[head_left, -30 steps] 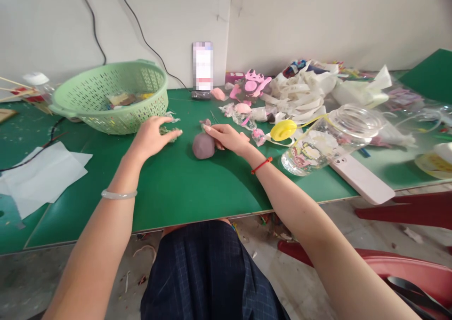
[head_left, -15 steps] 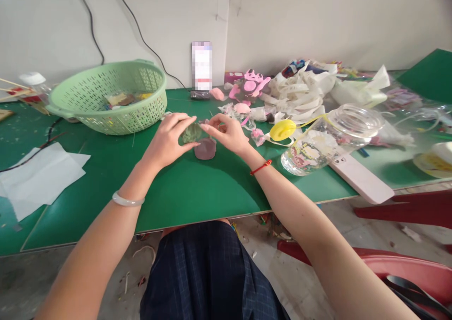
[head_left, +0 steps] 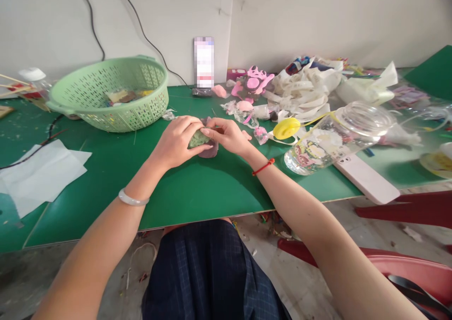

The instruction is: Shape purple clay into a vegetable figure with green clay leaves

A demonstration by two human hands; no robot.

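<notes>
My left hand (head_left: 181, 143) curves around a rounded, mottled green lump (head_left: 198, 140), its thumb beneath and its fingers over the top. From the other side my right hand (head_left: 226, 134) pinches at the lump's upper right edge with thumb and forefinger. What the lump is made of I cannot tell. Just under and behind it, a flat mauve piece (head_left: 209, 153) lies on the green table, partly covered by the left thumb and the lump. Small pink bits and clear wrappers (head_left: 243, 110) sit a little beyond my right hand.
A light green basket (head_left: 109, 94) stands at the left, above white paper sheets (head_left: 45, 174). A phone (head_left: 204, 63) leans against the wall. At right lie a clear jar (head_left: 339, 139), a yellow disc (head_left: 286, 128), a pale phone-shaped case (head_left: 367, 179) and crumpled white strips (head_left: 300, 92).
My left hand has shifted right with the green lump, which now overlaps the mauve piece. Both hands have come closer together. The view has shifted slightly.
</notes>
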